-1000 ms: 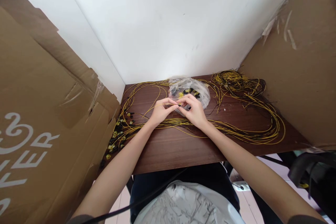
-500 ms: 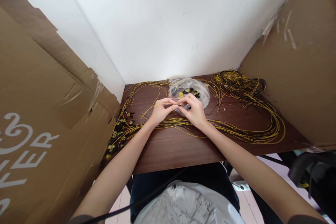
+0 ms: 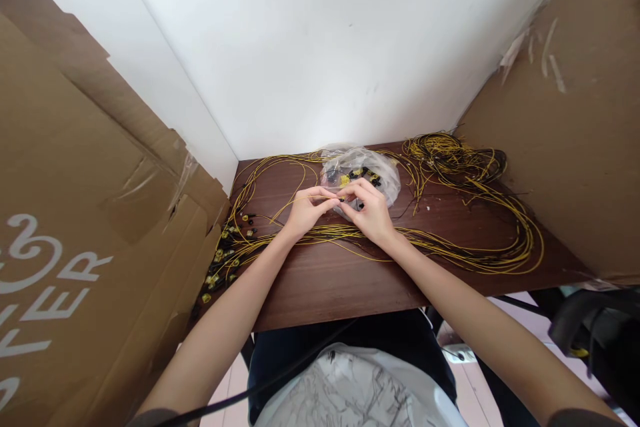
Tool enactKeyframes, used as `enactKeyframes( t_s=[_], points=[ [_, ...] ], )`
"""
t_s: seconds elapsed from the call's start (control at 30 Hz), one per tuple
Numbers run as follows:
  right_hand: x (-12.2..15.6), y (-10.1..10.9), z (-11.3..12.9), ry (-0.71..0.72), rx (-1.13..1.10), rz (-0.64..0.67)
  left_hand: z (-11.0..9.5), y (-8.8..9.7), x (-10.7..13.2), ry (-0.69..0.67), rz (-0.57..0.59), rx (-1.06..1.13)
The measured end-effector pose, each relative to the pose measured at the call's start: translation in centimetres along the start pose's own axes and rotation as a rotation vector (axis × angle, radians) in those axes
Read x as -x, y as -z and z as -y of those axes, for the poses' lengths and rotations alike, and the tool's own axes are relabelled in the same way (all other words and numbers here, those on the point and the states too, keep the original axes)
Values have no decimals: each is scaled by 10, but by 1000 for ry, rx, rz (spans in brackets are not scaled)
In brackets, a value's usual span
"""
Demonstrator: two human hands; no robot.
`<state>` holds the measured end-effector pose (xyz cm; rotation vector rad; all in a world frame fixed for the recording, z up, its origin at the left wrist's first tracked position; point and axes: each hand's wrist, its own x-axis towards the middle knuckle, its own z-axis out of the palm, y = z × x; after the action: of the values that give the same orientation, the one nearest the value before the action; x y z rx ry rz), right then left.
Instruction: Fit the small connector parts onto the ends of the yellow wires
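My left hand [image 3: 311,212] pinches a thin yellow wire [image 3: 286,208] that trails off to the left. Fingertip to fingertip with it, my right hand [image 3: 367,208] is closed on a small dark and yellow piece, apparently a connector [image 3: 342,199], mostly covered by the fingers. Just behind both hands lies an open clear plastic bag [image 3: 389,173] with black and yellow connectors [image 3: 370,177] inside. A long bundle of yellow and black wires [image 3: 450,245] runs across the table beneath my wrists.
Wires with yellow and black connector ends [image 3: 218,257] lie at the table's left edge. A tangled wire coil [image 3: 445,153] sits at the back right. Cardboard panels [image 3: 100,180] flank the brown table [image 3: 320,293], and a white wall [image 3: 320,47] stands behind.
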<state>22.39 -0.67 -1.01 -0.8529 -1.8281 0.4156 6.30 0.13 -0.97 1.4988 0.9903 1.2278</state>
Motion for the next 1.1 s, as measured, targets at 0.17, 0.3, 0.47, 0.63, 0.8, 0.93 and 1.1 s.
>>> enactKeyframes(
  t_s=[0.17,0.3,0.47,0.63,0.8,0.93,1.1],
  points=[
    [-1,0,0,10,-1,11,2,0,0,-5,-10,1],
    [-1,1,1,12,9,24,2,0,0,-12,-8,9],
    [-1,1,2,6,32,-11,1,0,-1,-16,-13,-10],
    [0,1,2,17,37,-32,0,0,0,-15,-22,-16],
    [1,-2,0,-28,-11,-55,-1,-1,0,-9,-33,-5],
    [2,-4,-1,-63,-34,-72,-1,-1,0,-4,-34,-13],
    [2,-2,0,-56,-28,-45,0,-1,0,-19,-27,-28]
  ],
)
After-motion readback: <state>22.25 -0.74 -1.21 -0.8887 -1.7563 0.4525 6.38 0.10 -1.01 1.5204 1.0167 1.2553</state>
